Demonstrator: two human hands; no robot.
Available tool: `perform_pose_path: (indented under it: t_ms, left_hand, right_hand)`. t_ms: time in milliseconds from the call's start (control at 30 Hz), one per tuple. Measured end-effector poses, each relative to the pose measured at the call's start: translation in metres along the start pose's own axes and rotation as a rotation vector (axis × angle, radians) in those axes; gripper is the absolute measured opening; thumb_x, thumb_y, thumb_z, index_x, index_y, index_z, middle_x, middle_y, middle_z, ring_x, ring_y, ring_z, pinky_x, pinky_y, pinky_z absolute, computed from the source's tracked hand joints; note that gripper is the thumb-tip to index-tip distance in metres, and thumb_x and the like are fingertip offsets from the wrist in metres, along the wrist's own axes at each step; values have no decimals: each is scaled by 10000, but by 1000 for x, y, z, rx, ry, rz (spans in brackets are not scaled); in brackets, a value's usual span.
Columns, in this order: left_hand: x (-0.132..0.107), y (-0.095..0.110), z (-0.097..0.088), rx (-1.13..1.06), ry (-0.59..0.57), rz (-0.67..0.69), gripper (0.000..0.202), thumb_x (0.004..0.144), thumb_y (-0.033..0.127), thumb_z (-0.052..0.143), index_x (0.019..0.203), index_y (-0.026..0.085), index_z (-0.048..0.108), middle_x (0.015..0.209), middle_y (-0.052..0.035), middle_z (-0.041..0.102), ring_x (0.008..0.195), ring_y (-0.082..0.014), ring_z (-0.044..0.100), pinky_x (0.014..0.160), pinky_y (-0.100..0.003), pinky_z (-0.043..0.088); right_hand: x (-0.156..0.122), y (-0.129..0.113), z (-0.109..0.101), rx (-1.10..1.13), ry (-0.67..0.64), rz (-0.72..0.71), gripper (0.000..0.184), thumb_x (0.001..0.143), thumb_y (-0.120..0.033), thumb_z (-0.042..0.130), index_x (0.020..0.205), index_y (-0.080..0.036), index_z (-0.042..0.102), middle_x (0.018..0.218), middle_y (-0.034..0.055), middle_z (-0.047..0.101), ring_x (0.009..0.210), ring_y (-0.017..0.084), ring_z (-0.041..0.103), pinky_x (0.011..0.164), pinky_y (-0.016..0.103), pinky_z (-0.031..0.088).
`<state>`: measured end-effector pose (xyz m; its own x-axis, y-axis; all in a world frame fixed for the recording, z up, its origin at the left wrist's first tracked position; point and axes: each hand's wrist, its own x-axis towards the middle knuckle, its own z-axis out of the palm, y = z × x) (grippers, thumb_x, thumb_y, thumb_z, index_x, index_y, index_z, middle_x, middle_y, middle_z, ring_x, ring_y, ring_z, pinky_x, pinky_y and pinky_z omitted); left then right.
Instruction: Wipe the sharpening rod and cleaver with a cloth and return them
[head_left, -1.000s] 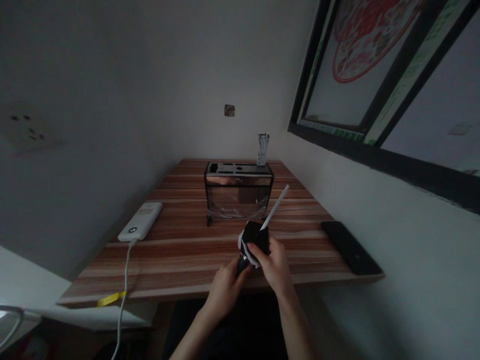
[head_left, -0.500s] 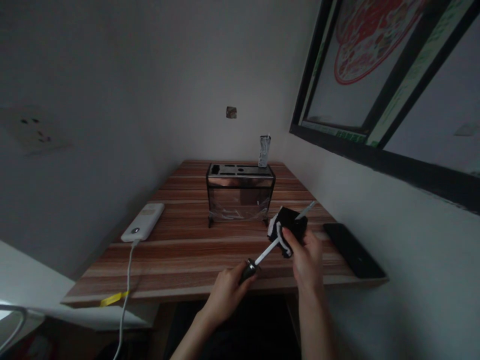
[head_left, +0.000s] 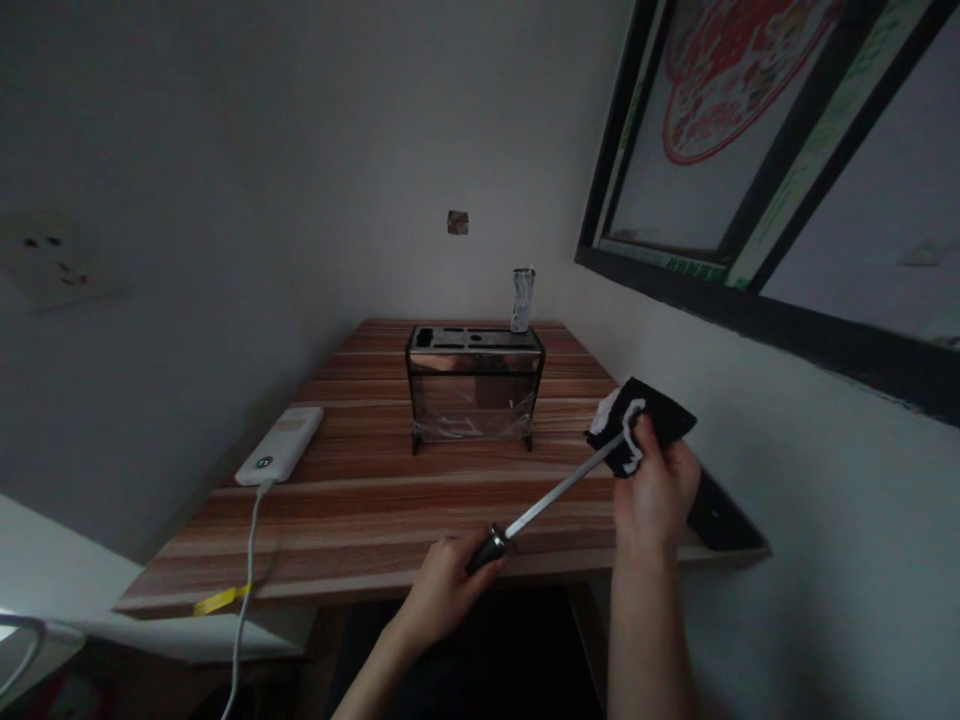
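Note:
My left hand [head_left: 455, 582] is closed round the black handle of a honing steel [head_left: 551, 498], whose grey rod points up and to the right. In my right hand [head_left: 658, 490] a black cloth with white edging [head_left: 660, 412] is pinched round the far part of the rod, and the rod's tip is hidden in it. Beyond my hands, a knife block [head_left: 476, 362] with a slotted metal top and clear, film-wrapped sides stands on the table. A slim, silvery upright object [head_left: 523, 300] rises from its right end; its kind I cannot make out.
A white power bank [head_left: 282, 445] with a cable [head_left: 251, 555] and yellow tag [head_left: 217, 600] lies on the left of the wood-grain table [head_left: 360, 500]. A black phone [head_left: 724, 520], partly behind my right hand, lies at the right edge. Walls and a framed window [head_left: 675, 262] bound the table.
My right hand and the cloth have moved right and upward along the rod, baring more of it. The rod's tip, which stuck out past the cloth, is now covered. My left hand stays nearly in place.

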<state>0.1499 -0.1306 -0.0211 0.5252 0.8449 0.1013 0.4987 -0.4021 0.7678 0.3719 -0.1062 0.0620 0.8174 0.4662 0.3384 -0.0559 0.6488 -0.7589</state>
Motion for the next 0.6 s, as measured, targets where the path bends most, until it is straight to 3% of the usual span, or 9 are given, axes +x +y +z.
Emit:
perform_pose_path:
  t_ms: [167,300,400,500,600]
  left_hand:
    - [1,-2,2,-56,9,-22,237,868,357,492,893,173,639,771,-23,679,706,-174,612,642,-216,395]
    - [2,-5,5,-123,68,-41,278,874,359,474,978,159,637,874,-63,697,812,-210,627,745,-258,438]
    - [3,-6,5,-187,97,-44,296,879,339,447,1019,138,614,896,-77,696,823,-215,630,746,-278,464]
    - [4,-6,4,-213,119,-46,283,867,314,451,1004,127,613,884,-82,696,818,-220,634,738,-287,480]
    - [4,-6,4,-226,119,-48,282,869,314,452,1005,125,612,919,-92,697,840,-226,633,770,-297,478]
  right_hand:
    - [-21,11,2,-88,-81,89,269,680,-382,718,816,-159,655,803,30,683,718,156,633,624,261,502]
    - [-62,24,3,-317,-387,250,297,688,-422,701,791,-146,666,693,38,679,630,168,622,543,243,476]
    - [-96,27,5,-414,-612,318,291,688,-385,696,856,-148,675,769,60,709,711,209,654,640,282,509]
    - [-112,27,7,-422,-656,328,326,702,-362,679,948,-150,660,864,80,719,812,235,666,724,302,519]
    - [-108,27,8,-412,-716,339,314,699,-347,684,944,-152,656,865,83,720,812,244,668,722,316,527]
